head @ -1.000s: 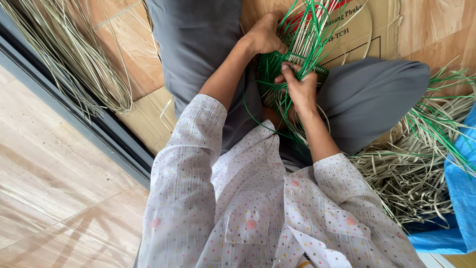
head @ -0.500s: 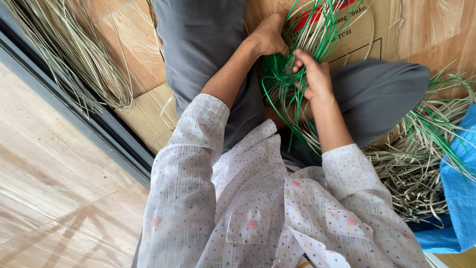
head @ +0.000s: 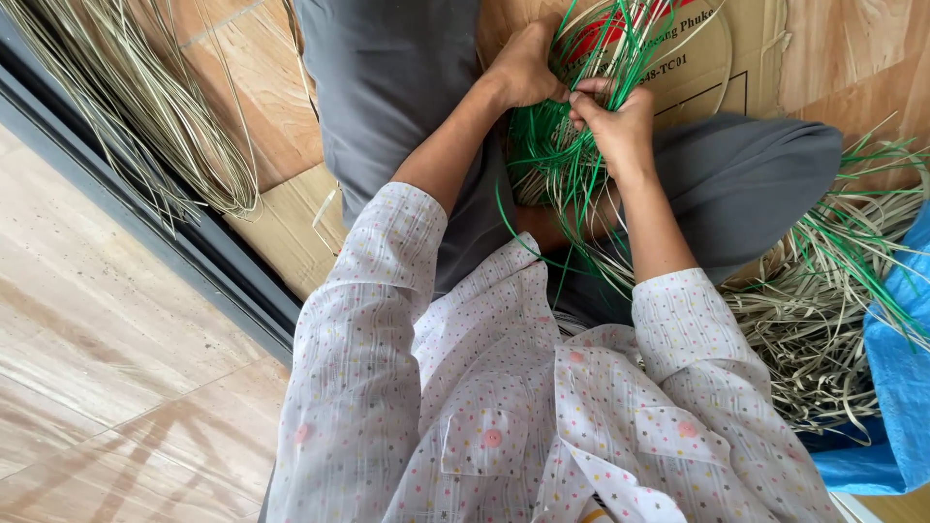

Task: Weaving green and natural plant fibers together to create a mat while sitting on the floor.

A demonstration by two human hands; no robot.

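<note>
Green strips (head: 557, 160) are bunching tighter now: we are pinching them with our right hand (head: 615, 121), which has moved up beside our left hand (head: 523, 73), also gripping them.

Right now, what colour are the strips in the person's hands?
Bright green strips, seen best in the head view.

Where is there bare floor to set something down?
Bare tile floor lies left of the dark door track. Crowded: pale strips top left, strip pile by the blue sheet, and green strands between left hand and right hand.
</note>
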